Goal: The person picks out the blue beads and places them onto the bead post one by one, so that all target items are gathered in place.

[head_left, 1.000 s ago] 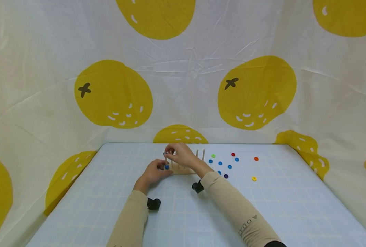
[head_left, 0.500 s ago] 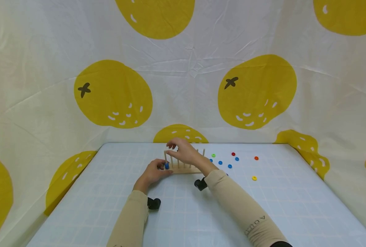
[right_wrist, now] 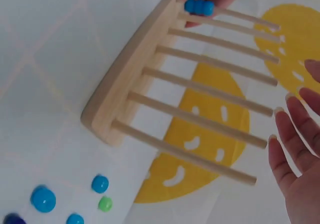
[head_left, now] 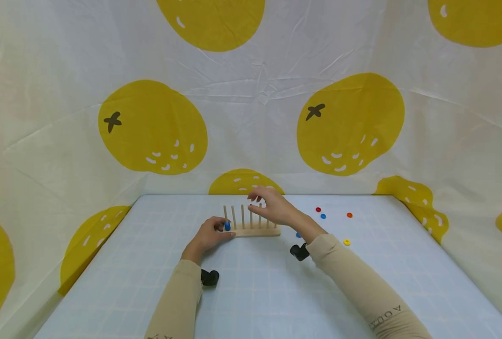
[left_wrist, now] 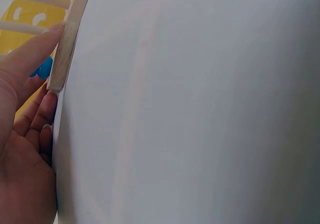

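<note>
On the worktop (head_left: 251,292) stands a wooden peg rack (head_left: 257,232). The right hand (head_left: 273,207) hovers above its pegs (head_left: 242,216), fingers loosely bent, thumb apart, holding nothing; the left hand (head_left: 210,235) grips the rack's left end, beside stacked blue beads (right_wrist: 199,7).

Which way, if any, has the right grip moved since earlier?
Yes: in the head view, the right grip moved rightward, away from the leftmost peg of the wooden rack.
</note>
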{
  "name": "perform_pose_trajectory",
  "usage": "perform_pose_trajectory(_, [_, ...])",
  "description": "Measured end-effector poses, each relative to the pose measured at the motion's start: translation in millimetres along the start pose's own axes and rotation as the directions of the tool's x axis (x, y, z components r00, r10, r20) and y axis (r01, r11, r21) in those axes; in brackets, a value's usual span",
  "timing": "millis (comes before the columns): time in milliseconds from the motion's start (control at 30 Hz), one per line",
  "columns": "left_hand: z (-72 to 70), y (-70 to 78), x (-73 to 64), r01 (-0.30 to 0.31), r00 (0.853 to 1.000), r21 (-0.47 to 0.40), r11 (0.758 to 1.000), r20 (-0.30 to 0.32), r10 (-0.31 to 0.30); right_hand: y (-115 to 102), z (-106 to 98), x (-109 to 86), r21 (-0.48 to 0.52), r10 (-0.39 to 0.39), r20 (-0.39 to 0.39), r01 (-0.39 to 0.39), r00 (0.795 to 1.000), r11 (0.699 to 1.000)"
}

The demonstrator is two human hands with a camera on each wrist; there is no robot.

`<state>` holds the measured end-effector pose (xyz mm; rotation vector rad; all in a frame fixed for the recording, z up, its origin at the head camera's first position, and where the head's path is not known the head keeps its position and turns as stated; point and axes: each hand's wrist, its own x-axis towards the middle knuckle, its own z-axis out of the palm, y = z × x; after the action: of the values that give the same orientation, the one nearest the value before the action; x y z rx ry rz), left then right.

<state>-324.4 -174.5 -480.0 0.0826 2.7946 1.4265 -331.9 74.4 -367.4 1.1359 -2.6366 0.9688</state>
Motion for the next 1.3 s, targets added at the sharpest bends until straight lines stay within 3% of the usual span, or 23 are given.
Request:
perform_pose_trajectory(267, [-2.9,1.5,-1.6,-0.003,1.000,-0.005,1.000,0.009,0.003,19,-23,-28.6,-0.025,0.027,-0.026,-0.028,0.999,0.999])
perform_pose_trajectory(633, [-2.3,5.3,-6.9,0.035,0.999,-0.022,0.999,0.014,-0.035,52,-52,-67.4,-0.063,0.152,-0.074,-0.157,0.986,0.986])
perform_pose_trajectory(933, [0.4,2.0,-2.7,0.015,1.000,-0.026,1.000,0.006,-0.015,88,-67,-92.7,-0.077,0.257,-0.115,-0.266,0.960,0.961])
perform_pose_trajectory(1300, [1.1,0.5,-1.9,0.020,1.000,-0.015,1.000,0.010,-0.020,123,-72,-111.0,-0.071,0.406,-0.123,-0.416,0.906,0.907])
